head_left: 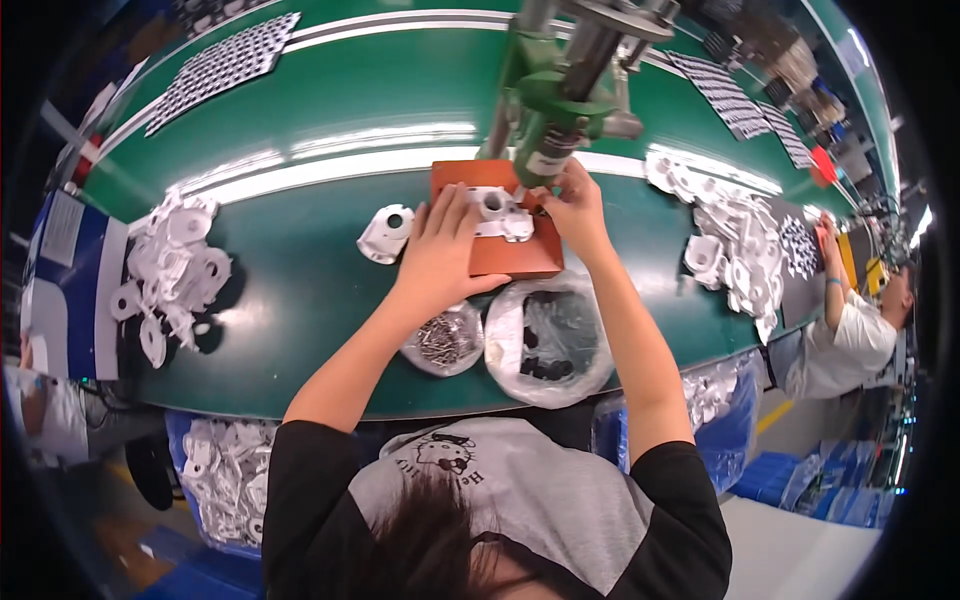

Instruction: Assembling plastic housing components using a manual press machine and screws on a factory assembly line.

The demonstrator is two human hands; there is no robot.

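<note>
White plastic housing [511, 223] is lying on an orange block [518, 262]. My left hand [440, 250] is resting flat there, fingers extended; my right hand [577, 212] is curling, its hold unclear.

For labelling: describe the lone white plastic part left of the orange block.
Under the green metal press sits a flat orange block. Left of it, by the left hand, lies the round-holed white plastic part, alone, unlike the heaped white parts.

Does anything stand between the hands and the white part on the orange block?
Nothing visible does. The left hand lies just left of the white part, the right hand at its right end. The green press head hangs close over that end.
</note>
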